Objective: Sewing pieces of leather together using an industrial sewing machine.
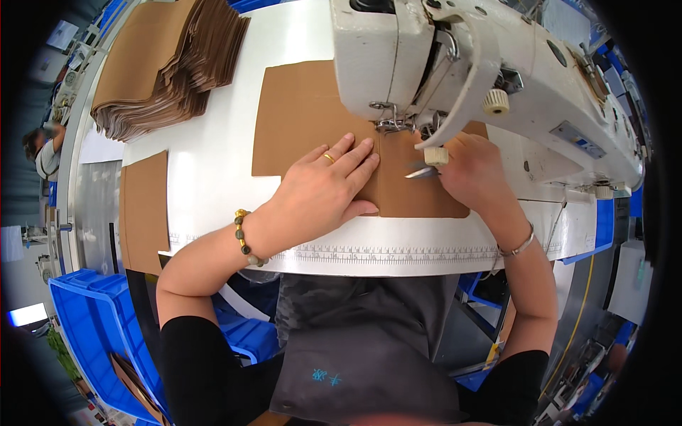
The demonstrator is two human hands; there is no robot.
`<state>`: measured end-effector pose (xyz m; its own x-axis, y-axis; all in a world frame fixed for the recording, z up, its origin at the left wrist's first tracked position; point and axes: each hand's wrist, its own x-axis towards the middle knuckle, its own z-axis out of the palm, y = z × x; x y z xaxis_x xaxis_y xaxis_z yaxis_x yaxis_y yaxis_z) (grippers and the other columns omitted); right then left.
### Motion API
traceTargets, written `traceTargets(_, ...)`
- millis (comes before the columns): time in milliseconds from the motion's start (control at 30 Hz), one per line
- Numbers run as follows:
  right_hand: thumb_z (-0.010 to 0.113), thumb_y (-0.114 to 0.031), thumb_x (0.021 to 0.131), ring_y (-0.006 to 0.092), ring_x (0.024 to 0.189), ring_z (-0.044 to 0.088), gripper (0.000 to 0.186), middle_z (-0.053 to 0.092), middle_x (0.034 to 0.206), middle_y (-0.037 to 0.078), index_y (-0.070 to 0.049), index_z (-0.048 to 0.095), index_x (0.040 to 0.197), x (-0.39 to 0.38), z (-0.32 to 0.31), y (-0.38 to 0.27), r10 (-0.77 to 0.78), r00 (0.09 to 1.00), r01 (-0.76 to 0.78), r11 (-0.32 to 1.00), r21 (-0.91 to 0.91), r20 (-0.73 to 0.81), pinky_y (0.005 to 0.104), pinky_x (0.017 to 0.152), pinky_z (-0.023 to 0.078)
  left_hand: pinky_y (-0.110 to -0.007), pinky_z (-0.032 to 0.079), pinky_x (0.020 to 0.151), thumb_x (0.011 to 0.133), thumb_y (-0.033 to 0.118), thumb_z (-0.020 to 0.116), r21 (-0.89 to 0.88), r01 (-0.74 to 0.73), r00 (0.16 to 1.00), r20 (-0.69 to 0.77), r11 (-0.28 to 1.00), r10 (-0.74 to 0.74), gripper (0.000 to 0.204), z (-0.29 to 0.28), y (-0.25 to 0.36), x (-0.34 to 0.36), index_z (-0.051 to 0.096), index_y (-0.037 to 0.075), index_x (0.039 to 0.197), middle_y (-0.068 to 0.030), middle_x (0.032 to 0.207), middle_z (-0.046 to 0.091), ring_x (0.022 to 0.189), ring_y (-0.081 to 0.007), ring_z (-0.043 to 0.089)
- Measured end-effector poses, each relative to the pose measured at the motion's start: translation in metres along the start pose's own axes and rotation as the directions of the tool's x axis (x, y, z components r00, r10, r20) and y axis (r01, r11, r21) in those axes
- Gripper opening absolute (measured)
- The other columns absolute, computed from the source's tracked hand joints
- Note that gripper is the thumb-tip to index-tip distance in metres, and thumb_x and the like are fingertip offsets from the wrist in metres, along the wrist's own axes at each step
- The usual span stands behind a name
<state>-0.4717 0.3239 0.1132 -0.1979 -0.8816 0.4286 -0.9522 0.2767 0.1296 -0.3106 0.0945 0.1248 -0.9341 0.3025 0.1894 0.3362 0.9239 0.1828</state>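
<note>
A brown leather-like panel (298, 113) lies flat on the white sewing table, partly under the head of the white sewing machine (376, 57). My left hand (312, 186) rests on the panel with its fingers stretched out, just left of a seam line that runs toward the presser foot (392, 128). Right of the needle area, my right hand (470, 170) is closed, with the pointed metal blades of thread snips (423, 172) sticking out toward the seam. Part of its fingers is hidden behind the machine's tension knob and guard.
A thick stack of brown panels (145, 64) stands at the far left of the table. Another brown piece (145, 206) hangs near the left edge. A printed ruler (383, 253) runs along the front edge. Blue bins (92, 312) stand below on the left.
</note>
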Motion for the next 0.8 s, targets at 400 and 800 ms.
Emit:
traceTargets(400, 0.072, -0.007, 0.082, 0.0195, 0.074, 0.07, 0.028, 0.072, 0.087, 0.003, -0.013, 0.07, 0.11, 0.012, 0.03, -0.012, 0.028, 0.994, -0.044, 0.988, 0.151, 0.109, 0.0313, 0.062, 0.055, -0.041, 0.048, 0.101, 0.086, 0.016, 0.07, -0.042, 0.03, 0.972, -0.23, 0.999, -0.039, 0.039, 0.012, -0.019, 0.006, 0.066, 0.007, 0.123, -0.0071, 0.121, 0.068, 0.115, -0.0251, 0.062)
traceTargets(800, 0.071, -0.007, 0.069, 0.0157, 0.07, 0.064, 0.05, 0.069, 0.106, -0.001, -0.014, 0.068, 0.118, 0.014, 0.004, -0.042, -0.018, 0.993, 0.003, 0.992, 0.124, 0.12, 0.0293, 0.056, 0.05, -0.039, 0.048, 0.098, 0.082, 0.014, 0.069, 0.068, 0.034, 0.956, -0.293, 0.997, -0.012, 0.023, 0.016, -0.025, 0.015, 0.074, 0.008, 0.103, -0.0025, 0.107, 0.065, 0.101, -0.0212, 0.06)
